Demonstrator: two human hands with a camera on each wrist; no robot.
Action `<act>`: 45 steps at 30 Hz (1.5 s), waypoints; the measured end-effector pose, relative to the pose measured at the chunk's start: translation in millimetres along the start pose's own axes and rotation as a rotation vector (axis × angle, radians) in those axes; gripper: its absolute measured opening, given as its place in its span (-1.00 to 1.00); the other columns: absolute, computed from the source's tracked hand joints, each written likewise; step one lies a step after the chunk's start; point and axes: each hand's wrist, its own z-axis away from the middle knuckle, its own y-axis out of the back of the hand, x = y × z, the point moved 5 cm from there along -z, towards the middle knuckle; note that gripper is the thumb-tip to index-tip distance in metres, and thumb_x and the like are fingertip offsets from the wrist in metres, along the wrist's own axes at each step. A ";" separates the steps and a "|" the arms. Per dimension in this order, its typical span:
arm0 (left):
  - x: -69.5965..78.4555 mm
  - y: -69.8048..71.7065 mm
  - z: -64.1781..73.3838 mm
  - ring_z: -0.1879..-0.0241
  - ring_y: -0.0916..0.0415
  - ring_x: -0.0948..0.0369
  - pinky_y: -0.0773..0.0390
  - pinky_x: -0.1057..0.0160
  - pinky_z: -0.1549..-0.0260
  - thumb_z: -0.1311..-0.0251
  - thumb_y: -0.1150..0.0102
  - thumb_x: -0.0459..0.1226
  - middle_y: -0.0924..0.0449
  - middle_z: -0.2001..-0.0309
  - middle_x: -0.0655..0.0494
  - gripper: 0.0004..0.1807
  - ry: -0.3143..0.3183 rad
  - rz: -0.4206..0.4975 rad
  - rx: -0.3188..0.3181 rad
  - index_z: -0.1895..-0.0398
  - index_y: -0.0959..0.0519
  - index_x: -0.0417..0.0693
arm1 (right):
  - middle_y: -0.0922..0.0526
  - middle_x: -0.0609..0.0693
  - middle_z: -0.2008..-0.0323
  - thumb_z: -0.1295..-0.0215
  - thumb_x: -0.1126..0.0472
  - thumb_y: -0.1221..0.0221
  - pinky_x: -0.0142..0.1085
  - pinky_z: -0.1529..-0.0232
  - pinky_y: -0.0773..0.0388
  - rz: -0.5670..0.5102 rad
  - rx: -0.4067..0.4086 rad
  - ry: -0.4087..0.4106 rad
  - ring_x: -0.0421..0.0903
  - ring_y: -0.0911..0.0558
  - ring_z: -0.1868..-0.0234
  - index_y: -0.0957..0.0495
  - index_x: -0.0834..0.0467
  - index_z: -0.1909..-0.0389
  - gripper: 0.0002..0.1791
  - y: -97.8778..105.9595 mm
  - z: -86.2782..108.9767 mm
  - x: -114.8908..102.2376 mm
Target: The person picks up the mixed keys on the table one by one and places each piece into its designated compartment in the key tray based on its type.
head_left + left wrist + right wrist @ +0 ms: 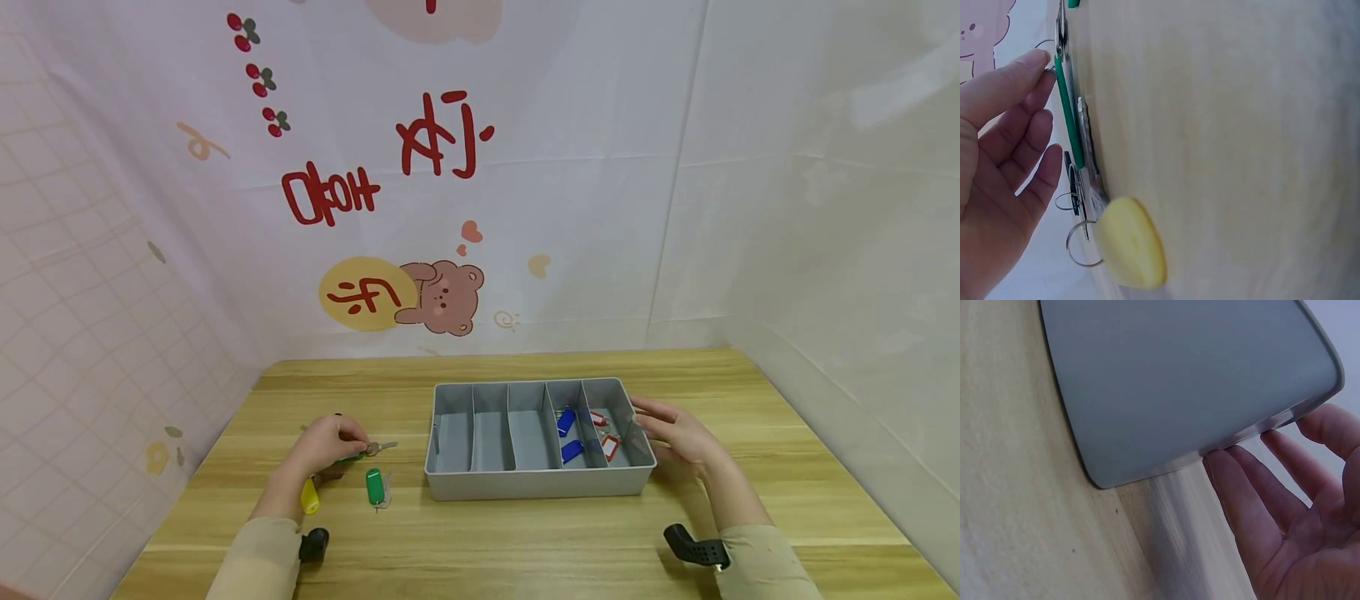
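- The left hand (330, 443) is over the left part of the desk (495, 550), between the desk's left edge and the tray (536, 487).
- Thumb and forefinger of the left hand are closed together on a thin metal ring (1045, 41); the other fingers are loosely bent and have hold of nothing.
- That ring belongs to a green tag (1069, 112) with a key (386, 446), whose tip points toward the tray. The green tag is low, close to the desk; whether it touches cannot be told.
- A second green tag (375, 486) lies flat on the desk, nearer the person, with a key just beside it, near the tray's front left corner.
- A yellow tag (310, 496) with a ring lies on the desk by the left wrist, nearer the desk's left edge than the second green tag.
- Other keys and dark pieces lie under the left hand, partly hidden.
- The right hand (684, 437) is at the tray's right end. Its fingers are nearly straight and slightly apart, their tips touching the outside of the end wall; they are not wrapped round anything.
- The grey tray stands on the desk, its long sides running roughly along the desk's back edge, and has five compartments.
- Two blue tags (572, 452) lie in the compartment second from the tray's right end.
- Two red-framed tags (611, 447) lie in the compartment at the right end.
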 end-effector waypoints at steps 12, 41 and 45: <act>7.5 5.2 1.8 0.33 -0.56 0.22 -0.59 0.22 0.31 -0.23 -0.32 -0.35 -0.66 0.34 0.18 -0.95 0.011 0.063 0.007 0.35 -0.74 -0.07 | -0.53 0.12 -0.16 -0.49 0.22 -0.08 -0.13 0.03 -0.61 -0.026 -0.009 -0.004 -0.09 -0.64 0.02 -0.03 0.41 -0.48 -0.30 0.2 0.8 0.9; 36.6 23.3 -1.7 0.26 -0.57 0.17 -0.58 0.15 0.26 -0.26 -0.33 -0.24 -0.69 0.26 0.11 -0.89 0.059 0.097 0.149 0.27 -0.76 -0.08 | -0.49 0.15 -0.18 -0.51 0.21 -0.07 -0.14 0.03 -0.61 -0.023 0.002 -0.023 -0.11 -0.63 0.01 -0.01 0.40 -0.49 -0.30 -1.6 0.4 -1.0; 40.5 24.7 -3.2 0.27 -0.57 0.18 -0.58 0.16 0.28 -0.26 -0.34 -0.22 -0.70 0.26 0.11 -0.86 0.045 0.078 0.159 0.25 -0.76 -0.08 | -0.51 0.15 -0.17 -0.51 0.21 -0.07 -0.14 0.04 -0.62 -0.022 0.002 -0.024 -0.11 -0.63 0.02 -0.02 0.40 -0.49 -0.30 -2.0 0.3 -1.3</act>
